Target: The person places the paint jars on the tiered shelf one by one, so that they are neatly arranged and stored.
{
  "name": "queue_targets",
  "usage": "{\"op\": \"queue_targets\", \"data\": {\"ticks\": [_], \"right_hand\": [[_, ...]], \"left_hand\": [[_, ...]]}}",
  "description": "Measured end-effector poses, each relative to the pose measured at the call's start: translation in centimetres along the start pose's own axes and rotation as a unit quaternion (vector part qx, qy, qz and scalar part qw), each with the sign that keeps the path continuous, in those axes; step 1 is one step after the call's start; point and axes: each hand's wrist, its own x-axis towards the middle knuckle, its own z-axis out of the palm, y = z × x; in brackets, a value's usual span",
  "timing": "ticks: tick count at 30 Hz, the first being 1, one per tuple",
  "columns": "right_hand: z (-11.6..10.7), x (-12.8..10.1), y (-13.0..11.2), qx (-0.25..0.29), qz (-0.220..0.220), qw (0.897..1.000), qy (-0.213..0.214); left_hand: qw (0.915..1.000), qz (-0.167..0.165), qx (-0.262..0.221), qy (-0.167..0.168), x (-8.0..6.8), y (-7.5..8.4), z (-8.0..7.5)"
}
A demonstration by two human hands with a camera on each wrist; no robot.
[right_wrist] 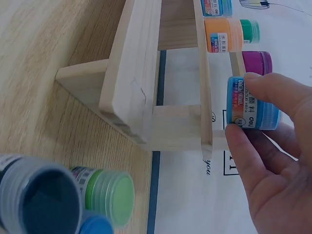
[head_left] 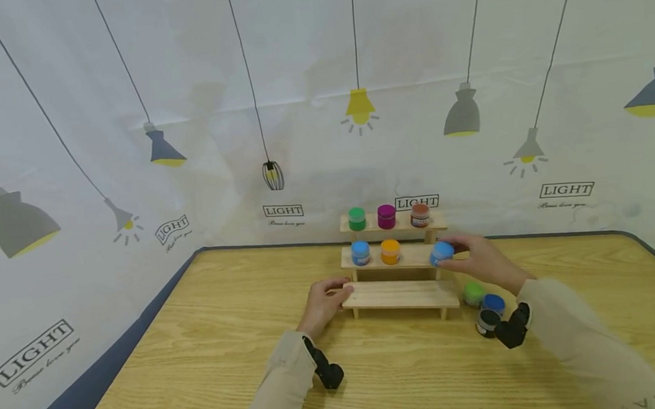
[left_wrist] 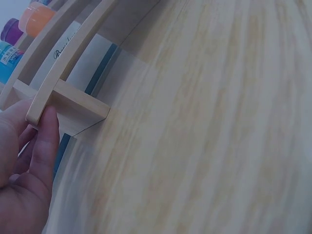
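My right hand (head_left: 485, 262) grips a light blue paint jar (right_wrist: 251, 105) between thumb and fingers, at the right end of the middle shelf. In the right wrist view a small gap shows between the jar and the shelf board. My left hand (head_left: 322, 305) pinches the left end of the lowest shelf of a wooden three-tier stand (head_left: 400, 295), thumb on top and fingers beneath. Another blue jar (head_left: 360, 253) and an orange jar (head_left: 390, 252) stand on the middle shelf. Green (head_left: 356, 219), purple (head_left: 386, 216) and brown (head_left: 420, 215) jars line the top shelf.
Right of the stand, a light green jar (head_left: 473, 294), a dark blue jar (head_left: 494, 304) and a black jar (head_left: 488, 323) stand close together on the wooden table (head_left: 213, 361). Behind the table hangs a white cloth (head_left: 310, 105) printed with lamps.
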Motion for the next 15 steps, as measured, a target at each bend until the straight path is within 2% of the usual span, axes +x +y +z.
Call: {"op": "queue_targets", "data": {"ticks": [4,9,15], "right_hand": [[0.5,0.9,-0.3,0.0,0.007,1.0,0.006],[1.2,1.7,-0.4,0.009,0.012,1.0,0.009],[1.9,2.5,0.0,0.02,0.039,0.999,0.006]], "left_hand": [[1.0,0.0,0.003,0.004,0.4,-0.7,0.1],[0.9999,0.003,0.008,0.007,0.5,-0.8,0.1],[0.9999,0.002,0.01,0.007,0.4,-0.8,0.1]]}}
